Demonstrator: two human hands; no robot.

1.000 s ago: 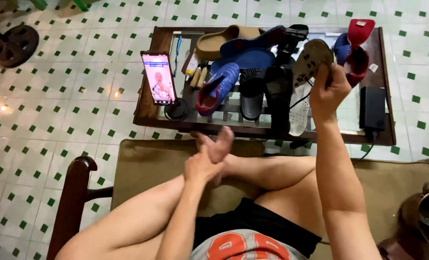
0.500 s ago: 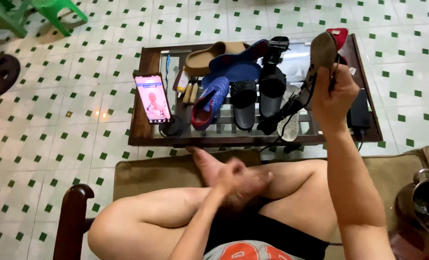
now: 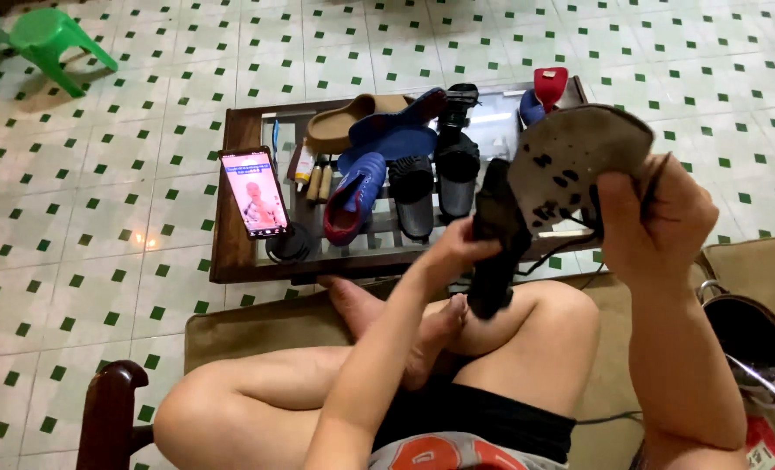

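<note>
My right hand (image 3: 657,218) grips a worn grey shoe sole (image 3: 570,161) with dark spots, raised in front of me with its underside facing me. My left hand (image 3: 457,252) pinches the black shoe upper (image 3: 496,248) that hangs below the sole, over my crossed knees. A thin dark strap or cord (image 3: 653,183) runs past my right fingers.
A low glass-topped wooden table (image 3: 231,261) ahead holds a lit phone (image 3: 255,193) on a stand, a blue sneaker (image 3: 357,196), black sandals (image 3: 435,174), a tan slipper (image 3: 344,122) and small bottles. A green plastic stool (image 3: 43,39) stands far left. A metal pot (image 3: 748,335) sits at my right.
The sole has come down from over the table to close before me. My left hand has risen from my foot and taken hold of the black upper. The view shifted right.
</note>
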